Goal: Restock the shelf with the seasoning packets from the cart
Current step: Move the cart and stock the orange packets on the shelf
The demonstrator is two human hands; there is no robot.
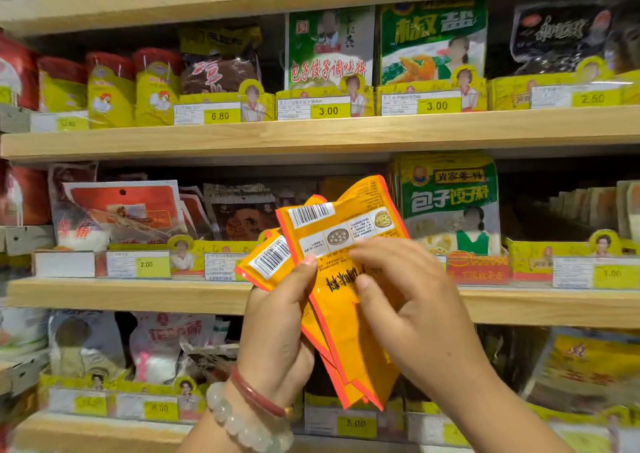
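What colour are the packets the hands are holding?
Orange-yellow with red-orange edges and white barcode labels: the packets, best seen in the head view.

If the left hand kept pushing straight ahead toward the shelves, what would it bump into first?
Probably the yellow price-label strip on the middle wooden shelf's front edge, just behind the orange seasoning packets that the left hand grips. Depth is hard to judge from this one view.
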